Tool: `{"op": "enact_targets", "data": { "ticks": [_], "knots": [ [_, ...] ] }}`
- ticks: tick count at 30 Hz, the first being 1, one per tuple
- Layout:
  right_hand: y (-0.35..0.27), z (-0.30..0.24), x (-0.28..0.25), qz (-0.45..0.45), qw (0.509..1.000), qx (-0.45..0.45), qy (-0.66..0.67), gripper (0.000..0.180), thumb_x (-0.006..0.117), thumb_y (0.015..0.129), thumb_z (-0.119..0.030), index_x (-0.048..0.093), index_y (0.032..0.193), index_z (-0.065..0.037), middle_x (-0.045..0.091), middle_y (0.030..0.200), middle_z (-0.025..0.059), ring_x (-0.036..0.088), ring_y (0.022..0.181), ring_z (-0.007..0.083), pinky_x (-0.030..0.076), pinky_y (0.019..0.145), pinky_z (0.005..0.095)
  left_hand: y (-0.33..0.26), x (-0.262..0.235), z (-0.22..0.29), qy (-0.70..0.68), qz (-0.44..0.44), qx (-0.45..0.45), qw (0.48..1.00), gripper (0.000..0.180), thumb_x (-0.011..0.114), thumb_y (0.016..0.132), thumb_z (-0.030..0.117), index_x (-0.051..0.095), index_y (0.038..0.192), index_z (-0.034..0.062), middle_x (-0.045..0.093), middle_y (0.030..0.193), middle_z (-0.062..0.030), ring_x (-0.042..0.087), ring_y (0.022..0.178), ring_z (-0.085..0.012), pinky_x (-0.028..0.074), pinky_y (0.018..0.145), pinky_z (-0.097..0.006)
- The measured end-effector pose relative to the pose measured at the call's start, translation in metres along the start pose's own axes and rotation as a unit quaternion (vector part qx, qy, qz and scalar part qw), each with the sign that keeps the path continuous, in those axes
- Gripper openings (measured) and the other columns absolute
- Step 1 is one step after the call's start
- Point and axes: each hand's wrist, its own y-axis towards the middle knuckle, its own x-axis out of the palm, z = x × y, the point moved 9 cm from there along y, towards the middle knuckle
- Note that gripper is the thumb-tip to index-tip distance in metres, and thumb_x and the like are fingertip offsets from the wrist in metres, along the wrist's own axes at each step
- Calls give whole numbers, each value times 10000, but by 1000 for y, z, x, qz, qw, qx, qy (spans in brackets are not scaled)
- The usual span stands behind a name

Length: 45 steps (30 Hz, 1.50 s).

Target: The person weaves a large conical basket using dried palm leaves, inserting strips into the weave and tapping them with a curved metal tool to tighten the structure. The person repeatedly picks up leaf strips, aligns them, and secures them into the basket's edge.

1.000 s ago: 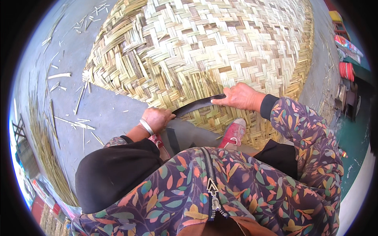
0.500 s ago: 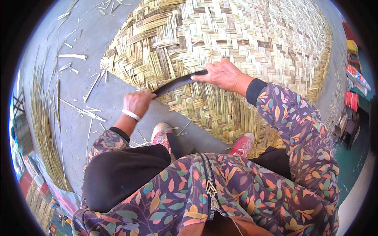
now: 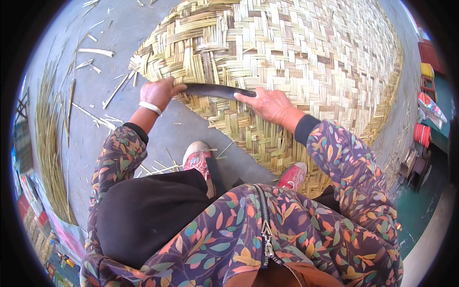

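A long dark curved blade (image 3: 213, 90) lies across the near edge of a big woven bamboo mat (image 3: 296, 52) on the grey floor. My left hand (image 3: 160, 92), with a white bangle at the wrist, is closed around the blade's left end. My right hand (image 3: 267, 103) presses down on the blade's right end with the fingers laid over it. Both forearms wear floral sleeves. My two feet in red patterned shoes (image 3: 197, 157) stand just below the mat's edge, the right one (image 3: 292, 176) on the weave.
Loose bamboo strips (image 3: 95, 51) lie scattered on the floor at upper left, and a long bundle of thin strips (image 3: 50, 143) runs down the left side. Red and yellow items (image 3: 423, 134) stand at the right by a green floor.
Both hands and the blade have moved up and to the left along the mat's edge. My feet have shifted too.
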Motion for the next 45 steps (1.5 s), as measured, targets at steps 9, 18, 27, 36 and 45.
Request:
{"op": "enact_targets", "data": {
  "ticks": [9, 18, 27, 36, 45],
  "knots": [
    [-41, -98, -150, 392, 895, -126, 172, 567, 668, 851, -237, 505, 1392, -280, 420, 687, 54, 473, 476, 182, 451, 430, 331, -119, 76, -97, -405, 240, -415, 779, 573, 477, 961, 487, 618, 690, 2, 533, 556, -79, 505, 543, -171, 413, 542, -331],
    [-10, -48, -79, 185, 976, 40, 107, 571, 575, 899, -268, 395, 1439, -320, 561, 734, 122, 584, 529, 242, 488, 443, 348, -136, 105, -58, -552, 227, -406, 692, 493, 544, 964, 409, 553, 643, 34, 447, 525, 1, 398, 472, -86, 322, 457, -273],
    [11, -56, -27, 25, 997, 56, 53, 530, 585, 903, -346, 447, 1411, -295, 534, 666, 100, 561, 499, 260, 494, 465, 378, -109, 90, -15, -545, 176, -310, 759, 293, 541, 975, 307, 636, 917, 36, 536, 615, -25, 521, 485, -138, 438, 466, -305],
    [21, -40, -24, -4, 995, 86, 52, 600, 603, 884, -320, 380, 1441, -311, 615, 687, 114, 632, 576, 263, 519, 503, 405, -87, 48, 56, -169, 134, -70, 974, 505, 596, 903, 235, 456, 1377, 131, 589, 1052, -123, 625, 885, -319, 530, 708, -413],
    [14, -41, -90, 320, 933, 17, 166, 525, 579, 886, -362, 457, 1390, -274, 629, 693, 122, 621, 567, 294, 519, 529, 420, -69, 58, 63, -90, 62, -17, 994, 516, 568, 900, 228, 443, 1372, 60, 563, 1072, -127, 599, 954, -305, 527, 753, -406]
  ]
}}
